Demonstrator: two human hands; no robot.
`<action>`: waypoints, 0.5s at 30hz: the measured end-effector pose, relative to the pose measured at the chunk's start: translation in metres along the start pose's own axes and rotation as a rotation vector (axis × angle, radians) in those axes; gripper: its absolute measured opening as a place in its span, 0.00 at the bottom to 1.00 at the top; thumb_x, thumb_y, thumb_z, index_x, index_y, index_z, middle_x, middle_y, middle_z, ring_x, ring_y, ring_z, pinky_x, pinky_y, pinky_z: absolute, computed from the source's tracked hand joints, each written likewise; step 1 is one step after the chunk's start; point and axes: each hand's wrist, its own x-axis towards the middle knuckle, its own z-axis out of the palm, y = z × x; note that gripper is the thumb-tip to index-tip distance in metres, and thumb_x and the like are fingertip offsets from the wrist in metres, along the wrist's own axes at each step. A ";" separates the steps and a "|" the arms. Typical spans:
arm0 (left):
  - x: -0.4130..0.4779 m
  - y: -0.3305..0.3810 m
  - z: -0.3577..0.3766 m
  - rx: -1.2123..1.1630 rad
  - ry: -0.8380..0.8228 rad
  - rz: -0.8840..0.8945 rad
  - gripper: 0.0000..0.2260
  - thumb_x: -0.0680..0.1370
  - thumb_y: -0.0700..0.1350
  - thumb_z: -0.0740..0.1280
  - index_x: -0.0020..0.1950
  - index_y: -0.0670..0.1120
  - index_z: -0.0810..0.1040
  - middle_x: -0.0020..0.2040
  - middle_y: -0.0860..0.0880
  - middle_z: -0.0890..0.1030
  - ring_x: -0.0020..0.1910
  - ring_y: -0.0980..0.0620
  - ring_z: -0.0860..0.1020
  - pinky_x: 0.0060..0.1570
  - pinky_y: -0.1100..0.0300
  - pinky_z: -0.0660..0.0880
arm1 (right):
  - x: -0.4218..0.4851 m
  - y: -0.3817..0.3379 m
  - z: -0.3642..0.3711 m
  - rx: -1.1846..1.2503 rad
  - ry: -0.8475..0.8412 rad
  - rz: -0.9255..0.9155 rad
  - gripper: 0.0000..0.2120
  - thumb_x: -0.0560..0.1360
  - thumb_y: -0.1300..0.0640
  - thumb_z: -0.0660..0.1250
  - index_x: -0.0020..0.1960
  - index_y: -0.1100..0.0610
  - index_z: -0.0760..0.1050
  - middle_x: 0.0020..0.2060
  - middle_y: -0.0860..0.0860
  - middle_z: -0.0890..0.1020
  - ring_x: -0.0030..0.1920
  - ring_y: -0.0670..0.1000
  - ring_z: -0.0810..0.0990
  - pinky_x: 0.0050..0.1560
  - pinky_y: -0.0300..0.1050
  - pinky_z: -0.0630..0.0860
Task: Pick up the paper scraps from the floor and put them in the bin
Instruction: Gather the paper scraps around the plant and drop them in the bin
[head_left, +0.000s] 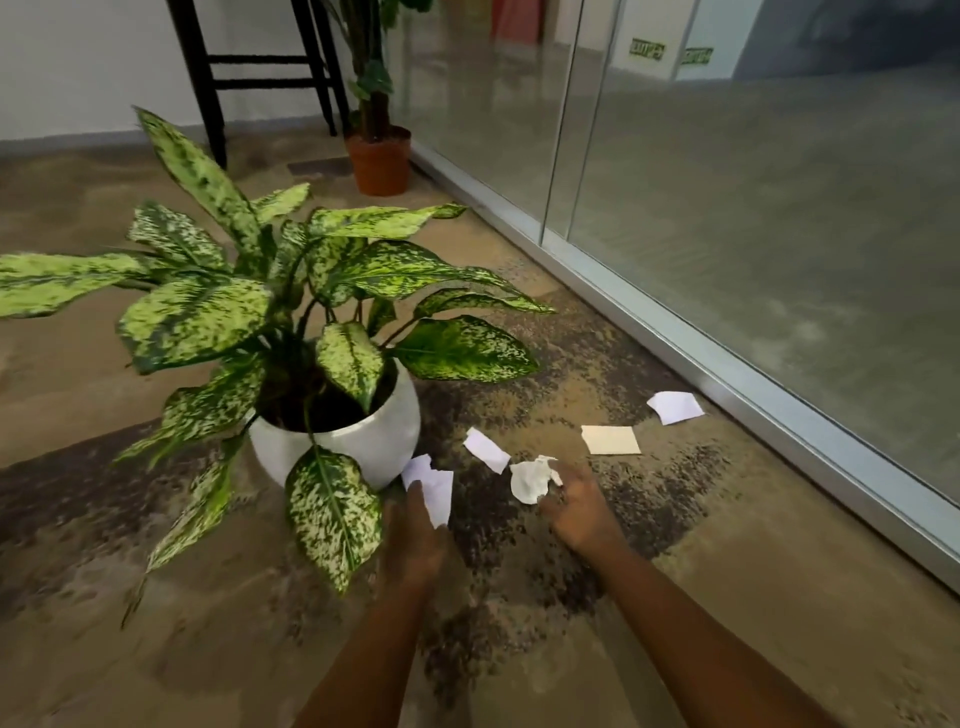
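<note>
Quickly: we have mottled brown floor (519, 613) under both hands and a glass wall (727, 208) running well off to the right of the right hand. A big spotted-leaf plant (249, 291) in a white pot (374, 439) stands just beyond and left of our left hand (415, 535), with one leaf hanging beside that wrist. A black stool (265, 83) and a small plant in a terracotta pot (379, 163) stand far beyond both hands. The left hand grips a flat white scrap (436, 491), fingers curled on it, close by the pot; whether they touch we cannot tell. Our right hand (582, 512) pinches a crumpled white scrap (530, 480) at its fingertips, low to the floor. A white strip (487, 449) lies just beyond, between the hands. A tan piece (610, 440) lies just beyond the right hand, and a torn white piece (674, 407) farther beyond and right, near the wall's base.
</note>
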 end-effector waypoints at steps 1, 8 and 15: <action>0.006 0.000 0.003 0.018 -0.001 0.009 0.28 0.77 0.40 0.64 0.75 0.44 0.59 0.73 0.39 0.64 0.70 0.41 0.67 0.67 0.52 0.65 | 0.009 0.001 0.002 -0.025 -0.003 -0.003 0.24 0.78 0.57 0.62 0.73 0.55 0.62 0.72 0.58 0.64 0.70 0.57 0.67 0.69 0.44 0.65; 0.031 0.001 0.033 -0.008 0.058 0.046 0.22 0.78 0.44 0.65 0.72 0.48 0.68 0.76 0.44 0.61 0.74 0.46 0.62 0.73 0.58 0.61 | 0.051 0.004 0.020 -0.290 -0.262 0.020 0.32 0.78 0.46 0.61 0.77 0.45 0.49 0.78 0.58 0.47 0.78 0.60 0.46 0.76 0.55 0.53; 0.044 -0.004 0.037 -0.008 0.118 0.016 0.22 0.78 0.42 0.64 0.72 0.48 0.67 0.75 0.42 0.59 0.72 0.43 0.62 0.69 0.55 0.62 | 0.051 0.010 0.028 -0.380 -0.152 0.041 0.22 0.78 0.49 0.60 0.69 0.56 0.66 0.71 0.57 0.63 0.72 0.65 0.57 0.70 0.56 0.63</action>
